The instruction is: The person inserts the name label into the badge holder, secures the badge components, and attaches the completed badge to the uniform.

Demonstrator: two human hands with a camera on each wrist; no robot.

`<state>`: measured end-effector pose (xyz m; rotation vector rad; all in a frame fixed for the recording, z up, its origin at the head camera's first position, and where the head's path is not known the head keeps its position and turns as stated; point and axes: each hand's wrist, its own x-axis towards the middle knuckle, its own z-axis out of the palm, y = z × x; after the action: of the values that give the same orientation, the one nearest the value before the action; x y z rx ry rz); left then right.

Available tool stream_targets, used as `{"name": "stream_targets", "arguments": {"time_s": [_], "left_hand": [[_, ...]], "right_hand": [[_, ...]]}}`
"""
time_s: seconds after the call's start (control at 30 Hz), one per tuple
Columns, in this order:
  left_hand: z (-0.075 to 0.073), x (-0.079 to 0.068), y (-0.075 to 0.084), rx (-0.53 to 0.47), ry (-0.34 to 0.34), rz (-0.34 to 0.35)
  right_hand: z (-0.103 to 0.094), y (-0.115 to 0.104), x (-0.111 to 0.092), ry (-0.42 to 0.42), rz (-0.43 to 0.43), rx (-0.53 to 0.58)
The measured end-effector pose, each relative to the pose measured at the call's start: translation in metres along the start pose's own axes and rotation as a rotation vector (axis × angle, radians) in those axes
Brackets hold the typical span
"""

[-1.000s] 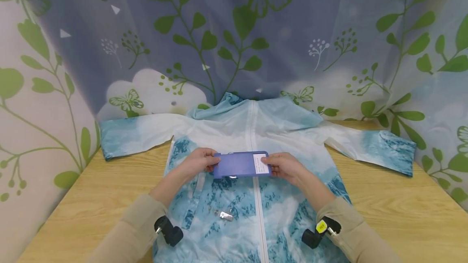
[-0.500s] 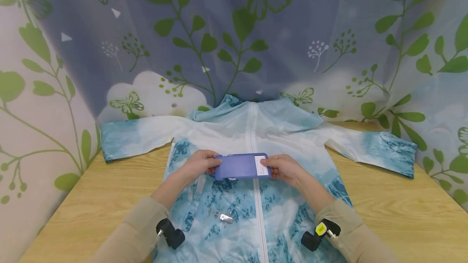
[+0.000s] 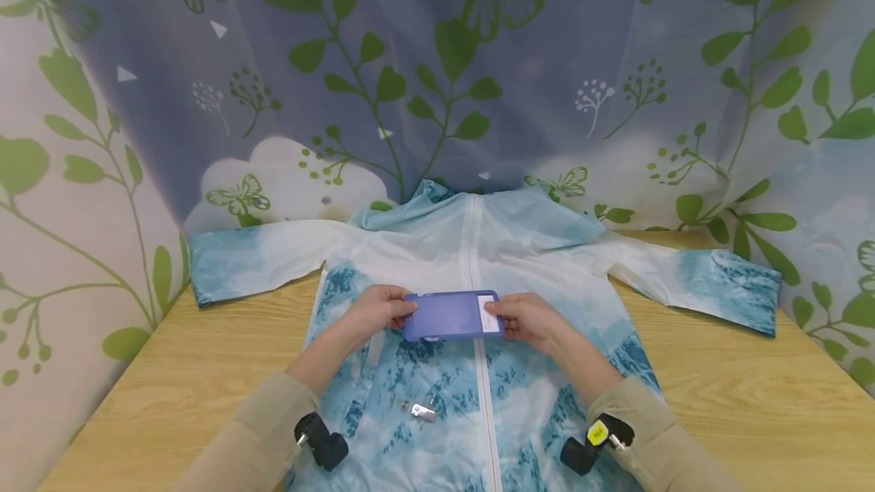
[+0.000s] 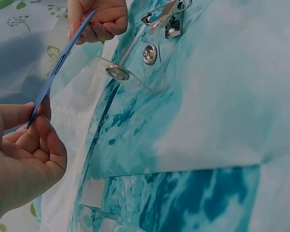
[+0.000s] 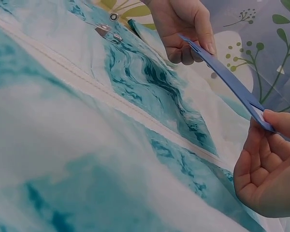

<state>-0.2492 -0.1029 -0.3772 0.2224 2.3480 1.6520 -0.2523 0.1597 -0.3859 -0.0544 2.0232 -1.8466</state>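
Observation:
A purple-blue badge holder point(image 3: 444, 316), with a white printed label point(image 3: 488, 314) at its right end, is held level above a jacket. My left hand point(image 3: 378, 308) pinches its left end between thumb and fingers. At the other end my right hand point(image 3: 533, 317) pinches it, the thumb over the label. Both wrist views show the holder point(image 4: 63, 63) almost edge-on, thin and flat, apart from the cloth. Below it on the jacket lies a metal badge clip point(image 3: 423, 411) with a safety pin point(image 5: 117, 37) and a clear snap strap point(image 4: 135, 79).
The white and teal zip-up jacket point(image 3: 547, 264) is spread on a wooden table point(image 3: 718, 370), sleeves out to both sides. Its zip point(image 3: 482, 386) runs down the middle. A leaf-patterned curtain point(image 3: 437, 59) hangs behind and at both sides.
The head view has shifted slightly, so the scene sits a little lower. Both hands keep their pinch on the badge holder, which stays nearly in place above the jacket.

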Motion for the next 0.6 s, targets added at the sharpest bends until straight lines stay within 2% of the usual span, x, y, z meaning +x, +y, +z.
{"name": "stream_targets", "arguments": {"time_s": [0.43, 0.6], "left_hand": [[0.0022, -0.0001, 0.0018, -0.018, 0.01, 0.004], [0.0014, 0.0001, 0.0002, -0.01, 0.002, 0.025]], "right_hand": [[0.0025, -0.0001, -0.0012, -0.021, -0.022, 0.007], [0.0042, -0.0007, -0.0006, -0.024, -0.025, 0.008]]}}
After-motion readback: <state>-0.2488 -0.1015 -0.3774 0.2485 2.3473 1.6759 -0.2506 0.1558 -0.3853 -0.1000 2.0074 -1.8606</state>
